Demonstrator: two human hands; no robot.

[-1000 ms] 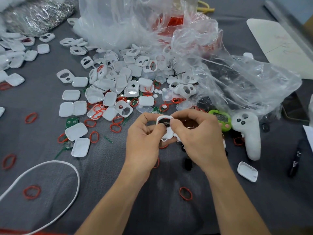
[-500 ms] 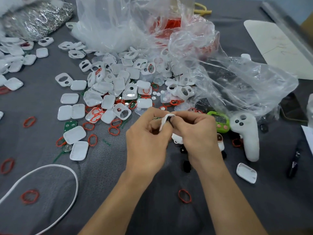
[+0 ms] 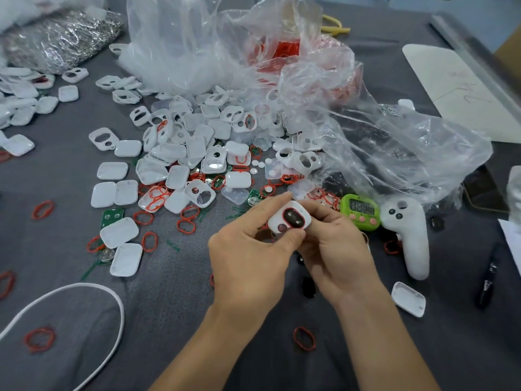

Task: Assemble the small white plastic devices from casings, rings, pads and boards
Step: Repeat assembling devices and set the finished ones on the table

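Now both hands, left hand (image 3: 249,261) and right hand (image 3: 335,255), are pinching a casing (image 3: 289,220) with red ring seated; probably needing a board from the table-centre pile (image 3: 197,165) next.

The casing (image 3: 289,219) at the frame's centre is smooth white plastic with a slight sheen, edged by a thin red rubbery ring. The table cover (image 3: 174,300) is matt grey cloth. The bags (image 3: 366,131) at the top are clear, crinkled, glossy film. The pile at upper left (image 3: 56,38) glints like metal. The timer (image 3: 360,211) is glossy green plastic.
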